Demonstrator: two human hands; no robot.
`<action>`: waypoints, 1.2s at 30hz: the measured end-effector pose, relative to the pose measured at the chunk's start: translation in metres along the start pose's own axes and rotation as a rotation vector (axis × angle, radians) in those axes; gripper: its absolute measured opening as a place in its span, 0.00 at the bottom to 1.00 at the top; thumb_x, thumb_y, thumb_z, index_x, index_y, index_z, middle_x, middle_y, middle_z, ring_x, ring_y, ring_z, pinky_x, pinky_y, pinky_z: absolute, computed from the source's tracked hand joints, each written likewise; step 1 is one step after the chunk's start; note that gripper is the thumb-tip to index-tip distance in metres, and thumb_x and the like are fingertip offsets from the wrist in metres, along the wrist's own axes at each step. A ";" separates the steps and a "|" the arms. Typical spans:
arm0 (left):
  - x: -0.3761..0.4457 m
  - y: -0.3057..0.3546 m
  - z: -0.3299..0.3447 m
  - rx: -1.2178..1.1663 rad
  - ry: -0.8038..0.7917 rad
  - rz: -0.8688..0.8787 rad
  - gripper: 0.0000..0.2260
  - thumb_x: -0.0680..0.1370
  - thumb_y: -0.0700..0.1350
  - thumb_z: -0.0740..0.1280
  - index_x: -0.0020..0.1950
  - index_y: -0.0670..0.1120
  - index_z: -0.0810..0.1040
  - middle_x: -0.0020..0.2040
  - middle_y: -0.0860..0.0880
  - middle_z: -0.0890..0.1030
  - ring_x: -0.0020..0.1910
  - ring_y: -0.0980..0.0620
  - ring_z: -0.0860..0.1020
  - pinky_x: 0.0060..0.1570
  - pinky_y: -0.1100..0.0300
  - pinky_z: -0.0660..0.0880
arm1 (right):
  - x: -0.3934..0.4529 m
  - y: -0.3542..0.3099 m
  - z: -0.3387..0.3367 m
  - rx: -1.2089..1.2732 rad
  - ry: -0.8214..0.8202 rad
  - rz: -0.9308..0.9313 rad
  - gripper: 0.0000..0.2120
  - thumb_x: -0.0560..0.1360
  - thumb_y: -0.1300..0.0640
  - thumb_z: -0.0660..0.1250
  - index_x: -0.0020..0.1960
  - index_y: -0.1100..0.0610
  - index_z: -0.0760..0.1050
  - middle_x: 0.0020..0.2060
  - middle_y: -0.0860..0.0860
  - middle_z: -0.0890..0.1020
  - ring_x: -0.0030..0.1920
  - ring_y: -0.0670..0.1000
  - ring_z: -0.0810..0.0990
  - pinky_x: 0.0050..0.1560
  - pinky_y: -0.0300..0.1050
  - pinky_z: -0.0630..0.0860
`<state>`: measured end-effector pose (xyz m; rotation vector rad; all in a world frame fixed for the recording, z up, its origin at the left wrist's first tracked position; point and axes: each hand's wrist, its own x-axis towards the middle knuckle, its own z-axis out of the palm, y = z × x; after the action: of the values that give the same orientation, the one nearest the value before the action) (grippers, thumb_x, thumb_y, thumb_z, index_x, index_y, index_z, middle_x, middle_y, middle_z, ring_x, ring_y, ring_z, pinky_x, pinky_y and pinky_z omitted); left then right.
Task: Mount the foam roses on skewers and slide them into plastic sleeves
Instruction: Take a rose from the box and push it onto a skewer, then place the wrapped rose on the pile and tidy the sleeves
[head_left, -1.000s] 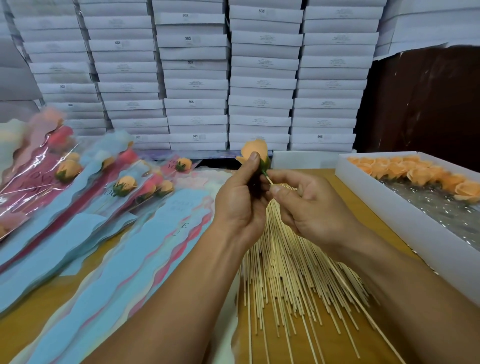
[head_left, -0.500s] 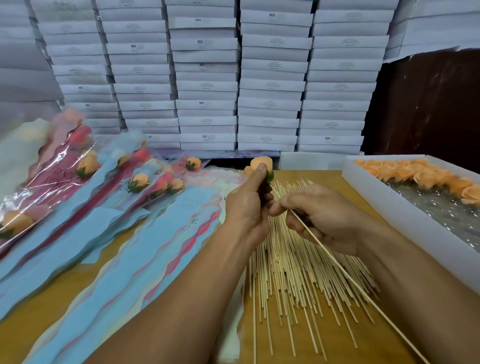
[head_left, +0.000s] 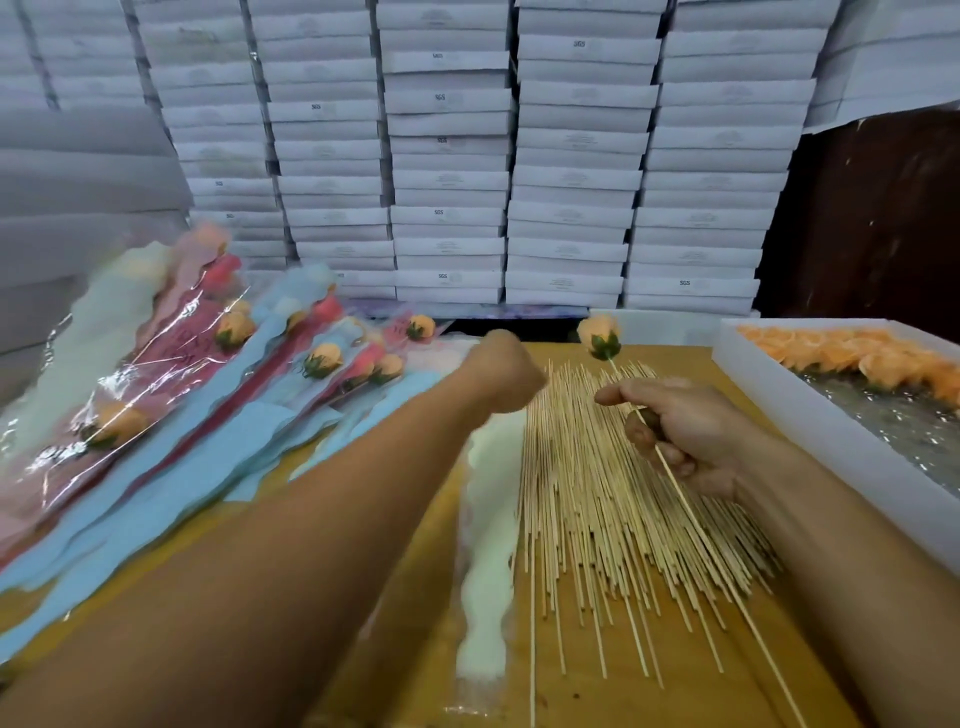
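Right hand: the right hand (head_left: 685, 431) has its fingers curled round a single skewer (head_left: 675, 480), gripping it part-way along its length.
Rose: an orange foam rose (head_left: 598, 332) with a green base sits on the skewer's far tip, above and beyond the fingers, clear of them.
Skewer tail: the bare end runs down past the palm toward the lower right edge, over the pile.
Left hand: the left hand (head_left: 501, 371) is blurred, reaching toward the sleeves; fingers look curled, but whether it grips anything cannot be told.
Loose skewers: a fan of skewers (head_left: 597, 519) lies on the wooden table (head_left: 415, 597).
Sleeves: blue and pink plastic sleeves (head_left: 171, 467), some holding roses, lie left.
Tray: a white tray (head_left: 769, 384) of orange roses stands right.
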<state>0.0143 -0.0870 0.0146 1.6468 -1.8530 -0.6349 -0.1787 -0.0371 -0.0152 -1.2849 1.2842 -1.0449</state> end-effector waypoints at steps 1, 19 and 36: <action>0.003 -0.016 -0.011 0.182 0.039 0.007 0.12 0.78 0.37 0.64 0.34 0.41 0.70 0.31 0.45 0.70 0.30 0.49 0.69 0.30 0.62 0.65 | 0.000 0.001 0.001 -0.016 0.004 0.001 0.15 0.85 0.53 0.57 0.56 0.57 0.80 0.24 0.50 0.73 0.18 0.44 0.60 0.16 0.35 0.55; 0.009 -0.127 -0.024 0.687 0.034 0.016 0.19 0.86 0.52 0.51 0.50 0.41 0.74 0.54 0.39 0.79 0.53 0.41 0.76 0.53 0.51 0.73 | 0.004 0.008 0.009 -0.118 -0.065 0.030 0.14 0.85 0.55 0.57 0.56 0.58 0.80 0.24 0.50 0.75 0.20 0.45 0.63 0.18 0.38 0.57; -0.042 -0.042 -0.040 1.048 0.214 0.155 0.07 0.80 0.42 0.59 0.49 0.46 0.76 0.66 0.41 0.71 0.59 0.39 0.75 0.41 0.51 0.67 | 0.008 0.005 0.012 0.202 -0.103 0.152 0.06 0.83 0.60 0.61 0.56 0.61 0.74 0.26 0.52 0.74 0.20 0.44 0.62 0.15 0.35 0.56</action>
<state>0.0752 -0.0494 0.0105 1.9923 -2.2532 0.6994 -0.1674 -0.0438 -0.0219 -1.0583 1.1485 -0.9621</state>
